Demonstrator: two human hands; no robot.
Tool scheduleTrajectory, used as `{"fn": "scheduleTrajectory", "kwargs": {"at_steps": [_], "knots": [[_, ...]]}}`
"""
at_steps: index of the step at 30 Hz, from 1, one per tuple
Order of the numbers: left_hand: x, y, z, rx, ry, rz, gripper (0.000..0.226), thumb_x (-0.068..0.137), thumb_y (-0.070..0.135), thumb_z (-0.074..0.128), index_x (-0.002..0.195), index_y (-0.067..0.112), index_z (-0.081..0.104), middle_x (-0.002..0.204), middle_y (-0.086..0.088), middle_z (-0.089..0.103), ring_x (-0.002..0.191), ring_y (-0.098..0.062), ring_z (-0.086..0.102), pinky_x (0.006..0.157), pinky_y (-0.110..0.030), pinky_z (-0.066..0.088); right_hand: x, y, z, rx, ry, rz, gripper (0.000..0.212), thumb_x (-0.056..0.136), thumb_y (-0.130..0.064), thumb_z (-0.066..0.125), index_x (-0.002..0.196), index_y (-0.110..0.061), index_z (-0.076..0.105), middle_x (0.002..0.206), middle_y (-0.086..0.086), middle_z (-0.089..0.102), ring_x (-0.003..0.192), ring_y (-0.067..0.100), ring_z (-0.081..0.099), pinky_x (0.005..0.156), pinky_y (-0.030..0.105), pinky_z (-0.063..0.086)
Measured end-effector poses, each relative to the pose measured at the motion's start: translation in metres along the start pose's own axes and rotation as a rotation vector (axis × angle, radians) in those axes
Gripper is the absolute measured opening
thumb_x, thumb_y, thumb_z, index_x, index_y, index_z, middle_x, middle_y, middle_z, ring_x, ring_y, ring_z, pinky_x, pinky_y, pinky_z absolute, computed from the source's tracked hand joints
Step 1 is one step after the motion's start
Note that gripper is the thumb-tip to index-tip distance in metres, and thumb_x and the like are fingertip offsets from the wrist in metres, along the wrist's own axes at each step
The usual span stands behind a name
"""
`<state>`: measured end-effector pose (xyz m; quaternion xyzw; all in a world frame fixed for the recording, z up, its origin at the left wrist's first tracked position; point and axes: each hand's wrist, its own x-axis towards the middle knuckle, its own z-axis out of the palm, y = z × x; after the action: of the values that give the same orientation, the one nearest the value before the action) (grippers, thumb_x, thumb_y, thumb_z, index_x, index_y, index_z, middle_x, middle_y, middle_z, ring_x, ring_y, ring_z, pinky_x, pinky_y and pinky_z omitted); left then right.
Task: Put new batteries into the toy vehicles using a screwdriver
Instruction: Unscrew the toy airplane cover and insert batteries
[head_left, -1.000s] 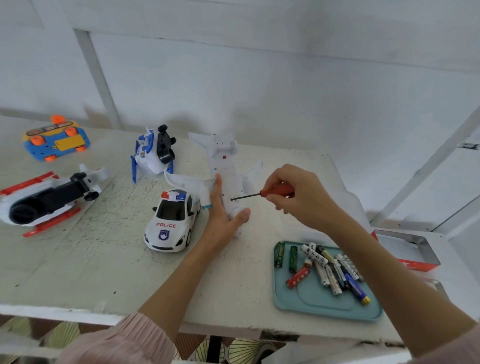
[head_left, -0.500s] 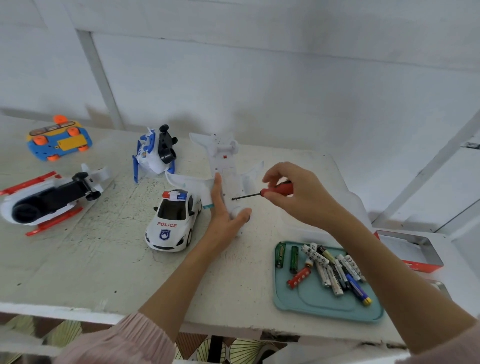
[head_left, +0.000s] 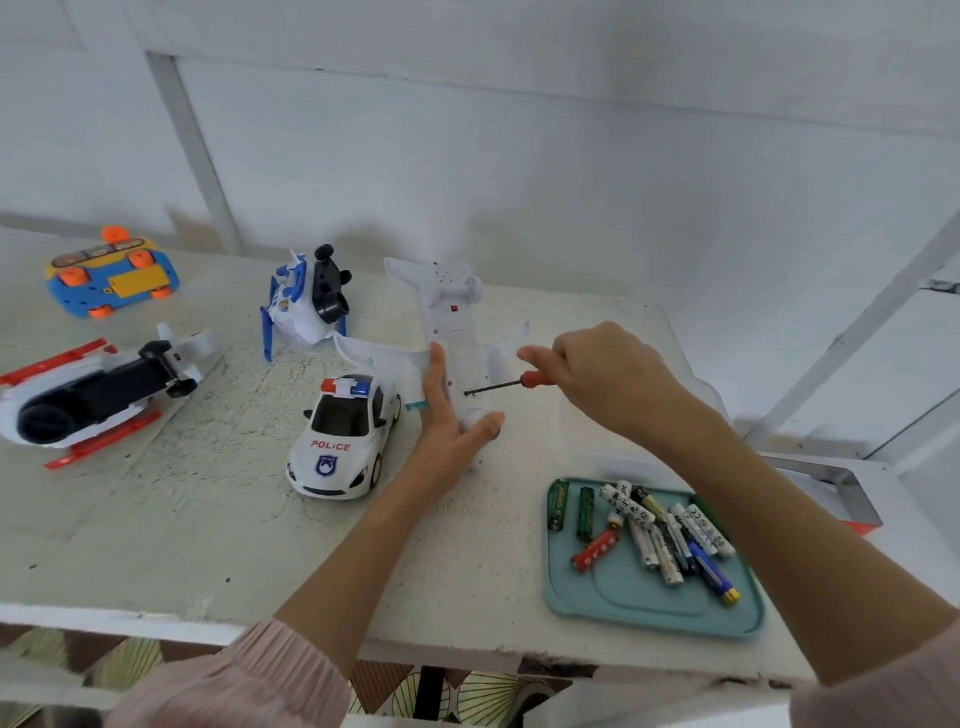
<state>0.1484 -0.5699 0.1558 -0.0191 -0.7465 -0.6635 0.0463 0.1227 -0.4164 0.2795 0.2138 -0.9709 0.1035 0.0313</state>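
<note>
The table (head_left: 182, 519) has a rough, matt, speckled top with worn paint. The plane (head_left: 452, 322) is smooth white plastic, as is the glossy police car (head_left: 343, 441). The screwdriver (head_left: 506, 385) has a dark metal shaft and a red plastic handle. The tray (head_left: 649, 608) near right looks like matt teal plastic; the batteries (head_left: 660, 535) on it have shiny printed wrappers. The sleeve (head_left: 234, 686) near left is pink, finely ribbed cloth. The wall (head_left: 519, 156) is matt white.

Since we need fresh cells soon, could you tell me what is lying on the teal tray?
The tray holds a loose pile of batteries: green, red, white and blue ones. The right forearm covers its far right corner.
</note>
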Motion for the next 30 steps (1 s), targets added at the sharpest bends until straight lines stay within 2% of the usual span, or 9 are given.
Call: {"fn": "scheduleTrajectory", "kwargs": {"at_steps": [4, 7, 10, 13, 15, 19, 21, 24, 30], "knots": [[-0.001, 0.0, -0.001, -0.032, 0.011, 0.013, 0.094, 0.091, 0.014, 0.061, 0.135, 0.049, -0.015, 0.15, 0.017, -0.005, 0.137, -0.001, 0.012, 0.107, -0.012, 0.031, 0.0, 0.009, 0.007, 0.309, 0.076, -0.148, 0.022, 0.084, -0.02, 0.065, 0.068, -0.011, 0.053, 0.062, -0.002, 0.049, 0.054, 0.01, 0.041, 0.05, 0.014, 0.033], [0.0, 0.0, -0.001, -0.043, 0.012, 0.019, 0.086, 0.087, 0.029, 0.062, 0.128, 0.058, -0.008, 0.152, 0.017, -0.006, 0.143, -0.003, 0.006, 0.118, -0.028, 0.016, -0.003, 0.01, 0.006, 0.545, 0.048, -0.22, 0.017, 0.074, 0.002, 0.071, 0.076, -0.013, 0.063, 0.083, -0.002, 0.051, 0.067, 0.003, 0.051, 0.063, 0.007, 0.041], [0.001, 0.0, 0.0, -0.065, -0.001, 0.009, 0.082, 0.081, 0.036, 0.059, 0.123, 0.065, -0.004, 0.155, 0.017, -0.006, 0.145, -0.005, 0.005, 0.12, -0.036, 0.011, -0.005, 0.006, 0.005, 0.503, 0.022, -0.196, 0.02, 0.077, -0.022, 0.073, 0.092, -0.014, 0.061, 0.087, -0.006, 0.056, 0.066, -0.006, 0.056, 0.062, 0.008, 0.046], [0.001, 0.002, -0.001, -0.122, 0.007, -0.007, 0.084, 0.082, 0.027, 0.06, 0.127, 0.06, -0.003, 0.153, 0.016, 0.0, 0.144, -0.008, 0.011, 0.119, -0.035, 0.015, -0.003, 0.0, 0.002, 0.267, -0.062, -0.074, 0.045, 0.089, -0.049, 0.046, 0.081, -0.006, 0.06, 0.049, -0.016, 0.059, 0.041, 0.005, 0.054, 0.051, 0.021, 0.048], [0.003, 0.001, -0.002, -0.133, 0.005, -0.015, 0.087, 0.089, 0.013, 0.06, 0.13, 0.055, -0.003, 0.152, 0.015, 0.003, 0.143, -0.01, 0.014, 0.12, -0.039, 0.017, 0.001, 0.002, 0.005, 0.147, 0.012, -0.112, 0.042, 0.093, -0.038, 0.047, 0.075, -0.003, 0.062, 0.049, -0.01, 0.058, 0.045, 0.011, 0.052, 0.051, 0.026, 0.043], [0.003, 0.001, -0.002, -0.094, -0.023, -0.003, 0.09, 0.089, 0.008, 0.059, 0.133, 0.053, -0.005, 0.151, 0.018, 0.0, 0.145, -0.008, 0.009, 0.119, -0.035, 0.014, 0.001, 0.005, 0.008, 0.237, 0.105, -0.325, 0.003, 0.082, -0.009, 0.064, 0.079, -0.01, 0.062, 0.07, -0.017, 0.043, 0.059, -0.001, 0.042, 0.058, 0.012, 0.031], [0.003, 0.002, -0.002, -0.09, -0.033, -0.001, 0.09, 0.091, 0.005, 0.058, 0.135, 0.051, -0.006, 0.153, 0.017, -0.001, 0.143, -0.007, 0.011, 0.117, -0.031, 0.017, -0.001, 0.007, 0.01, 0.205, 0.102, -0.345, 0.008, 0.082, -0.008, 0.063, 0.088, -0.012, 0.063, 0.074, -0.017, 0.043, 0.061, -0.001, 0.043, 0.061, 0.011, 0.034], [0.004, 0.004, -0.001, -0.125, -0.026, -0.003, 0.089, 0.091, 0.002, 0.057, 0.136, 0.049, -0.002, 0.152, 0.016, 0.004, 0.141, -0.007, 0.017, 0.114, -0.028, 0.022, -0.005, 0.013, 0.016, 0.098, 0.038, -0.291, 0.022, 0.09, -0.019, 0.053, 0.11, -0.016, 0.062, 0.088, -0.006, 0.062, 0.073, 0.008, 0.053, 0.072, 0.028, 0.049], [0.005, 0.008, -0.002, -0.111, -0.029, 0.003, 0.088, 0.087, -0.005, 0.058, 0.137, 0.044, 0.004, 0.153, 0.01, 0.009, 0.139, -0.006, 0.018, 0.111, -0.024, 0.022, -0.021, 0.025, 0.023, 0.149, 0.038, -0.245, 0.019, 0.087, -0.014, 0.054, 0.101, -0.016, 0.068, 0.082, -0.002, 0.069, 0.067, 0.01, 0.058, 0.066, 0.03, 0.051]]}}
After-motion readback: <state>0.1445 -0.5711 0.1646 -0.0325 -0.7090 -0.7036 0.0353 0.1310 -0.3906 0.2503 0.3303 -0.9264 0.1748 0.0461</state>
